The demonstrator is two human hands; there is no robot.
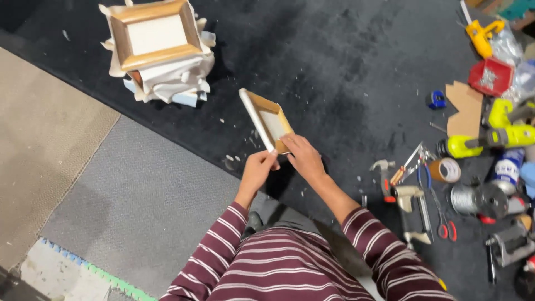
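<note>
Now, small frame [270, 119] pinched between fingers [271, 161]

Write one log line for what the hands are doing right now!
left hand: holds small wooden frame | right hand: grips frame corner | nearby: stack of frames, tools

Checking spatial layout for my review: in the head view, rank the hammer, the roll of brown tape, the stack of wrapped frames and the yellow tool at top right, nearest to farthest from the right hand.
From the right hand:
1. Hammer, just to its right on the dark mat.
2. Roll of brown tape, farther right, past the pliers.
3. Stack of wrapped frames, up and to the left.
4. Yellow tool, far top right corner.
</note>
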